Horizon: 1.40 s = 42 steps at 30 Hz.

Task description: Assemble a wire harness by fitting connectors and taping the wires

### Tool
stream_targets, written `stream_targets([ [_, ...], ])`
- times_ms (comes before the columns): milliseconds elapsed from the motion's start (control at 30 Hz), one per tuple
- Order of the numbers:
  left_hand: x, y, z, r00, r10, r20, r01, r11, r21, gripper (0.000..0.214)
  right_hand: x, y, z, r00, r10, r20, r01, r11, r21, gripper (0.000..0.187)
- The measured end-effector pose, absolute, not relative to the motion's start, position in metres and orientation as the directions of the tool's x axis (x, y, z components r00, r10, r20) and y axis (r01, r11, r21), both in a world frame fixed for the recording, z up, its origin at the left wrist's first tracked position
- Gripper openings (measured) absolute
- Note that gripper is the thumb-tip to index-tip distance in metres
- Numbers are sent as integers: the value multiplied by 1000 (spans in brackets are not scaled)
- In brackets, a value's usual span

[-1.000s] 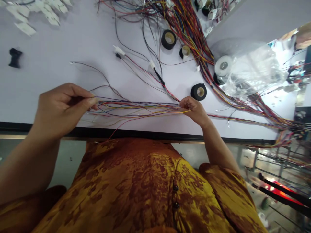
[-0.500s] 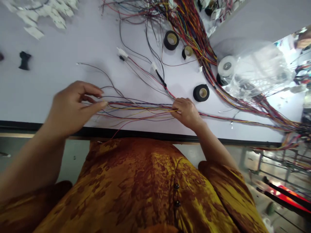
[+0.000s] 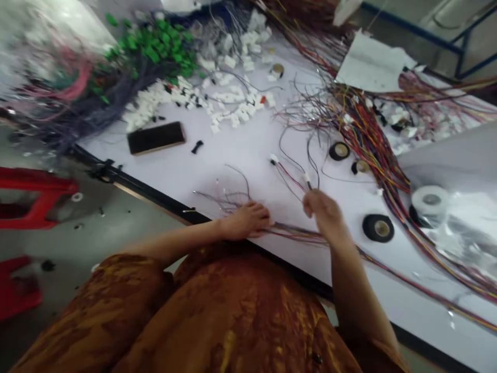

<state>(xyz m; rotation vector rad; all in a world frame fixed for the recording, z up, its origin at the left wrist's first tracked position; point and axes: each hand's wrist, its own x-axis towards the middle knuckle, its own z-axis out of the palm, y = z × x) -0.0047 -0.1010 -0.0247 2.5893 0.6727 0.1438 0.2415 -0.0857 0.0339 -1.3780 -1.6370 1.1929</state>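
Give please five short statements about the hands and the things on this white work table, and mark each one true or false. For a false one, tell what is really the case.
1. The left hand rests on a bundle of thin multicoloured wires at the edge of the white table. True.
2. The right hand grips a black tape roll. False: the blurred hand holds no roll; the roll lies apart on the table.
3. A white tape roll lies beside clear plastic film. True.
4. A bunch of green plastic connectors lies at the table's right side. False: it is at the far left.
5. A flat black rectangular block lies on the table. True.
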Motion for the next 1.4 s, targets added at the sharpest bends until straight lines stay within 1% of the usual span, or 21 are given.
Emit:
stream_targets([
  [67, -14, -104, -17, 896, 442, -53, 423, -808, 410, 30, 218, -73, 9, -363, 931, -28, 457, 152, -876, 33],
  [100, -18, -105, -14, 897, 438, -58, 423, -816, 394, 31, 208, -62, -4, -385, 923, 25, 476, 222, -851, 31],
  [133, -23, -106, -13, 897, 439, -57, 425, -820, 383, 32, 201, -50, -16, -362, 928, 91, 495, 274, -825, 30],
  [167, -28, -107, -12, 895, 443, -49, 427, -821, 380, 32, 197, -36, -28, -267, 950, 162, 521, 284, -805, 29],
  [233, -39, -108, -12, 885, 465, -28, 435, -803, 408, 30, 196, -10, -43, -24, 961, 277, 561, 242, -792, 27],
  [267, -46, -107, -12, 875, 483, -14, 437, -778, 453, 28, 198, 1, -47, 59, 949, 311, 567, 224, -792, 26],
  [300, -53, -105, -12, 865, 502, -2, 430, -738, 520, 25, 199, 8, -49, 96, 939, 329, 569, 220, -792, 25],
  [367, -73, -92, -9, 828, 560, 20, 400, -615, 679, 20, 200, 11, -48, 59, 938, 343, 575, 249, -779, 26],
  [400, -86, -80, -6, 792, 610, 27, 392, -541, 744, 19, 199, 8, -46, 27, 939, 343, 577, 266, -772, 27],
  [433, -101, -65, -2, 732, 681, 31, 400, -466, 789, 20, 197, 3, -43, 5, 944, 329, 576, 266, -773, 29],
  [467, -118, -46, 2, 634, 773, 28, 450, -397, 800, 23, 194, -3, -40, -1, 954, 299, 575, 245, -780, 31],
  [533, -159, -2, 8, 309, 951, 17, 581, -203, 788, 25, 190, -16, -35, 8, 979, 203, 559, 164, -813, 35],
  [567, -181, 21, 10, 133, 991, 9, 633, -91, 769, 24, 189, -21, -33, 5, 989, 148, 548, 121, -828, 37],
  [600, -204, 42, 10, -54, 998, 15, 677, 25, 736, 24, 188, -24, -31, -2, 995, 101, 538, 86, -839, 39],
  [667, -245, 78, 10, -308, 950, 43, 736, 209, 644, 25, 188, -27, -30, -26, 998, 53, 521, 58, -851, 39],
  [733, -278, 102, 7, -394, 917, 69, 752, 278, 598, 26, 190, -26, -30, -33, 999, 35, 504, 47, -862, 39],
  [867, -312, 122, 1, -449, 888, 98, 769, 328, 549, 30, 193, -22, -34, -14, 1000, -12, 494, -3, -869, 40],
  [967, -313, 129, -5, -410, 910, 57, 773, 313, 552, 31, 195, -21, -36, -13, 996, -83, 506, -65, -860, 39],
  [1100, -300, 140, -13, -340, 941, 11, 774, 273, 572, 31, 196, -20, -36, -13, 991, -130, 498, -106, -861, 39],
  [1267, -282, 152, -16, -330, 944, 11, 744, 253, 618, 22, 195, -20, -33, -34, 987, -154, 477, -119, -870, 40],
  [1400, -265, 162, -17, -280, 960, 4, 706, 202, 679, 24, 193, -19, -31, -35, 992, -123, 474, -92, -876, 39],
])
